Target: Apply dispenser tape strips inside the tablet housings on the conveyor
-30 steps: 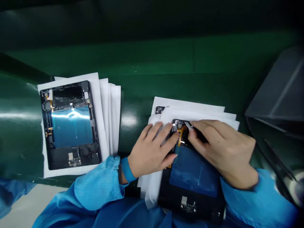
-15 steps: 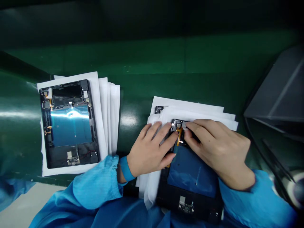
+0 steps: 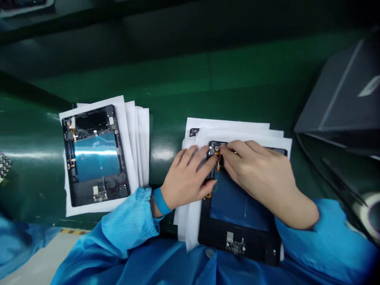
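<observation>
An opened tablet (image 3: 237,206) lies before me on a stack of white sheets (image 3: 234,123), its blue inner panel and circuit parts exposed. My left hand (image 3: 187,182) rests with spread fingers along the tablet's left edge, fingertips near an orange flex cable (image 3: 218,161). Over the upper part of the tablet is my right hand (image 3: 258,174), thumb and index finger closed in a pinch beside that cable. Whatever is between those fingertips is hidden. The right hand also covers much of the tablet's upper right.
To the left, a second opened tablet (image 3: 96,158) lies on another stack of white sheets (image 3: 143,146). At the right are a grey box-like object (image 3: 335,95), dark tweezers (image 3: 341,178) and a white roll (image 3: 371,209). A blue sleeve (image 3: 23,245) shows at lower left.
My right fingertips have moved in closer to the flex cable; the small pale piece seen at them before is now hidden. My left hand keeps its place on the tablet. The whole view has shifted slightly.
</observation>
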Demonstrator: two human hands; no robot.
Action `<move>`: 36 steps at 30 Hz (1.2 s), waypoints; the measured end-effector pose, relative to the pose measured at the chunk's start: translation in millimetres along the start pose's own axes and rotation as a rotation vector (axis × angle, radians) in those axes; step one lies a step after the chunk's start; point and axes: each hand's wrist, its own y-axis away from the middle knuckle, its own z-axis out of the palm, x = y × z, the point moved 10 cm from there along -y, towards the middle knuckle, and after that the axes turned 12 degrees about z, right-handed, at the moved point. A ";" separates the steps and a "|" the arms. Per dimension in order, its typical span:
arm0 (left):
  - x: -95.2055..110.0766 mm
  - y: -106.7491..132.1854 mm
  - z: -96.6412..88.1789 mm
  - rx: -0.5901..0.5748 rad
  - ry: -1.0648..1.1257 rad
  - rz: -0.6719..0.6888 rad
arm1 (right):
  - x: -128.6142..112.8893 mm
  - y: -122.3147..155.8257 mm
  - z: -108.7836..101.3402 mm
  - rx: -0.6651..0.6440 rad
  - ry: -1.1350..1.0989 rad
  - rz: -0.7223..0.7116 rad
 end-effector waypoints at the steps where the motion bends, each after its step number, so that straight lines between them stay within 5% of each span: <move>1: -0.4 -0.9 0.2 -0.003 -0.007 0.002 | -0.9 0.4 2.2 -0.027 0.014 0.006; 5: -2.6 -5.2 0.9 -0.028 0.011 -0.006 | 3.6 13.6 4.2 -0.071 -0.073 0.018; 9: -4.2 5.8 -12.3 0.023 0.163 -0.070 | 30.2 57.9 -11.7 0.001 -0.376 0.039; 13: -17.5 49.3 -27.3 0.132 0.476 -0.365 | 99.1 113.9 -17.2 0.167 -0.412 0.455; 15: -21.9 72.8 -25.4 0.166 0.690 -0.525 | 113.0 130.4 -9.3 0.175 -0.398 0.565; 19: -17.5 88.7 -12.5 0.150 1.116 -0.723 | 100.4 124.5 14.4 0.061 -0.435 0.525; 23: -12.0 72.1 -9.1 0.151 1.287 -0.881 | 79.8 116.3 16.0 0.040 -0.496 0.421; 28: 6.2 23.0 11.3 0.198 1.482 -0.739 | 76.7 134.5 26.2 0.037 -0.461 0.399; 32: 0.7 4.5 14.2 0.375 1.317 -0.548 | 84.6 146.1 42.7 0.046 -0.536 0.429; 34: 0.0 13.1 5.0 0.402 1.293 -0.558 | 86.0 150.6 46.6 0.041 -0.572 0.428; 36: -9.1 37.3 -26.2 0.459 1.226 -0.602 | 84.2 154.2 48.4 0.018 -0.630 0.401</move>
